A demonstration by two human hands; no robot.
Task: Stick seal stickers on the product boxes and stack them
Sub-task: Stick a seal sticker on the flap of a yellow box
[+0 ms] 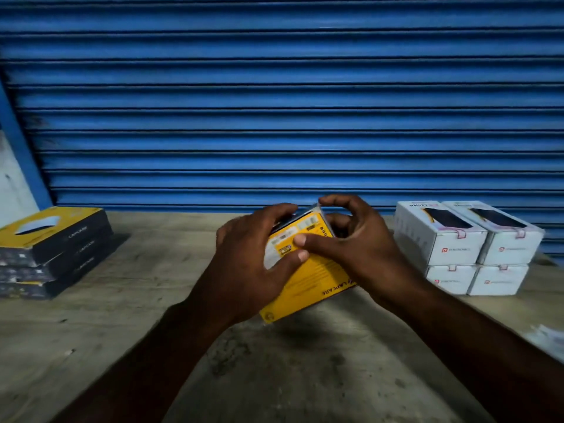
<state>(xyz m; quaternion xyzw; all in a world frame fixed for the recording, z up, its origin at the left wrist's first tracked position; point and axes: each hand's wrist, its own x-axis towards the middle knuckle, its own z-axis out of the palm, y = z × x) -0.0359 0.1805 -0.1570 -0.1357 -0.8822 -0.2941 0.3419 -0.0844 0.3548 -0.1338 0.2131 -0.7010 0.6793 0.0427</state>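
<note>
Setting: a blue roller shutter (274, 102) closes off the back of a worn counter (152, 331).
Box: a yellow box (317, 279), tilted, is held at centre just above the counter.
Left hand (244, 264): fingers (283, 209) curl over the far edge, clamped on the box.
Right hand (360, 245): its thumb presses the printed face and its fingers hook round the top corner.
Seal: hidden under the thumbs, so it cannot be made out.
Stacks: yellow-and-black boxes (52, 248) are piled at left and white boxes (467, 248) two-high at right, well apart.
Doing it well: this is probably the pressing-down step. Brace with the left hand and rub the seal flat across the flap edge, leaving no lifted corner.
</note>
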